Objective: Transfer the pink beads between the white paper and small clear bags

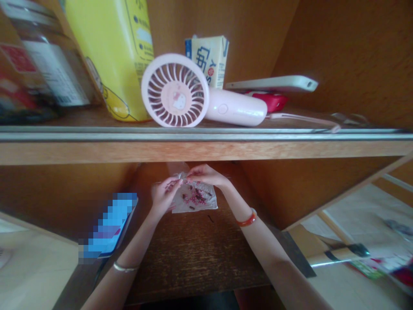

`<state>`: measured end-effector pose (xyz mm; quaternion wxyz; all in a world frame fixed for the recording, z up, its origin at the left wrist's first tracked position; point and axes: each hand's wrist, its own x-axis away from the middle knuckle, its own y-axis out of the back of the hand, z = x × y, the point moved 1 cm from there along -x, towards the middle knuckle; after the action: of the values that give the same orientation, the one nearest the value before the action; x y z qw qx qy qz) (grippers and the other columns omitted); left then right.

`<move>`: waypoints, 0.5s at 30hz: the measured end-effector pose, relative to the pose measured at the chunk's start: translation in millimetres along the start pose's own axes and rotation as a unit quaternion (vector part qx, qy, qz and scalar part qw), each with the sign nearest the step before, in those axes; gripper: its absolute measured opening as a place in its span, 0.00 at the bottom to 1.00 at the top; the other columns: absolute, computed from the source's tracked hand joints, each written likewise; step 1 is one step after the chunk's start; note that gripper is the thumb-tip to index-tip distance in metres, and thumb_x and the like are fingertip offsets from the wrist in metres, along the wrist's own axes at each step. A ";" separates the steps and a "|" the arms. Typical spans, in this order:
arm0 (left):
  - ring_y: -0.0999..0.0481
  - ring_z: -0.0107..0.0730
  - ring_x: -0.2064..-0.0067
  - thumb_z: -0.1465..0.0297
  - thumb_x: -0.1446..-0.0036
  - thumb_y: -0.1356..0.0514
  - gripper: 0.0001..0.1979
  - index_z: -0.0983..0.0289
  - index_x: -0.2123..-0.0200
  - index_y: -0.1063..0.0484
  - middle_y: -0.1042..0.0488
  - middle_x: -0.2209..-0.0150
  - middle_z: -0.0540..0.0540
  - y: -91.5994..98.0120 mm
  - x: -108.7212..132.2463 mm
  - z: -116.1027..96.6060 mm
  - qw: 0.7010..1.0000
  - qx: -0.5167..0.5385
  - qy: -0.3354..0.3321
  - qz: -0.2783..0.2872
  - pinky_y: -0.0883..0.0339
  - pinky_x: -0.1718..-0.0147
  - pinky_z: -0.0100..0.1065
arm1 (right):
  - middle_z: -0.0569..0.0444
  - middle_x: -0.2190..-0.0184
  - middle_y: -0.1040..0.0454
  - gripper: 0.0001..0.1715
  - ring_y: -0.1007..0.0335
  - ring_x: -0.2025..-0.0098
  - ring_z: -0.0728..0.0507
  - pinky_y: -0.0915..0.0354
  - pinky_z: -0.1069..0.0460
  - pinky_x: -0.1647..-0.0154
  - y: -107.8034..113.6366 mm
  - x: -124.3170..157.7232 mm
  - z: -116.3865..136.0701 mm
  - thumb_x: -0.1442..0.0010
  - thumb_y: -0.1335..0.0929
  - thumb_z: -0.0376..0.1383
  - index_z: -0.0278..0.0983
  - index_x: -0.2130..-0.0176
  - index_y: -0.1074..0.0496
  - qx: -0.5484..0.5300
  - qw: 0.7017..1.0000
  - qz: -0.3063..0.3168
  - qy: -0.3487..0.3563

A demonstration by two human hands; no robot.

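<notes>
A clear plastic bag (pixel 193 206) with small pink and dark pieces in it lies on the dark wooden desk top, under the shelf. My left hand (pixel 166 193) pinches the bag's upper edge on the left side. Close beside it, my right hand (pixel 204 175) has its fingers closed on the same edge from the right. The fingertips of both hands nearly meet there. Whether they also hold some small piece is too fine to make out. One thin dark piece (pixel 211 218) rests on the wood in front of the bag.
A phone (pixel 111 228) with a lit, blurred screen leans at the left. Above, the shelf (pixel 206 150) carries a pink hand fan (pixel 237 106), a drink carton (pixel 219 60), a yellow container (pixel 112 51), a jar (pixel 54 64) and a pale flat device (pixel 277 82). Side panels flank the desk.
</notes>
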<state>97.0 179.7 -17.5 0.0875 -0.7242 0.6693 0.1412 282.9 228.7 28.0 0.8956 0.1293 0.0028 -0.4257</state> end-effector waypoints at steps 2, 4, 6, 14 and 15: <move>0.21 0.38 0.65 0.58 0.51 0.35 0.16 0.64 0.67 0.23 0.20 0.68 0.57 0.7 0.4 -0.6 1.000 -0.014 -0.007 -0.003 0.30 0.63 0.35 | 0.54 0.71 0.24 0.12 0.33 0.70 0.51 0.38 0.54 0.67 -2.2 -0.9 -0.9 0.49 0.27 0.38 0.32 0.66 0.24 0.003 1.000 -0.002 0.000; 0.21 0.37 0.65 0.58 0.51 0.35 0.15 0.64 0.67 0.23 0.20 0.68 0.56 1.4 0.9 -0.9 0.999 -0.030 -0.009 -0.003 0.29 0.63 0.34 | 0.55 0.72 0.24 0.11 0.33 0.70 0.51 0.39 0.54 0.67 -3.4 -1.5 -2.0 0.49 0.27 0.38 0.33 0.67 0.24 0.012 1.000 -0.008 0.006; 0.21 0.37 0.66 0.58 0.51 0.35 0.14 0.63 0.67 0.23 0.20 0.68 0.56 1.9 1.3 -1.0 0.999 -0.037 -0.007 -0.002 0.30 0.64 0.34 | 0.55 0.72 0.25 0.11 0.33 0.70 0.51 0.39 0.54 0.67 -3.8 -1.7 -2.8 0.49 0.27 0.38 0.33 0.67 0.24 0.020 1.000 -0.014 0.015; 0.21 0.39 0.63 0.55 0.53 0.34 0.19 0.64 0.64 0.23 0.19 0.65 0.58 0.4 0.2 -1.3 1.000 0.009 0.014 0.010 0.29 0.60 0.37 | 0.54 0.71 0.25 0.12 0.33 0.69 0.51 0.39 0.54 0.67 -4.1 -1.2 -2.4 0.48 0.28 0.39 0.32 0.66 0.23 0.007 1.000 -0.005 0.011; 0.21 0.39 0.62 0.55 0.53 0.34 0.19 0.64 0.64 0.23 0.19 0.65 0.58 0.0 0.4 -1.7 1.000 0.009 0.014 0.013 0.29 0.59 0.37 | 0.54 0.71 0.25 0.13 0.33 0.69 0.51 0.39 0.54 0.67 -4.7 -1.4 -2.4 0.48 0.28 0.39 0.32 0.65 0.23 0.004 1.000 0.000 0.012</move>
<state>97.2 178.8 -16.0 0.0830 -0.7167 0.6808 0.1260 278.7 227.5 24.8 0.8950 0.1375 0.0115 -0.4241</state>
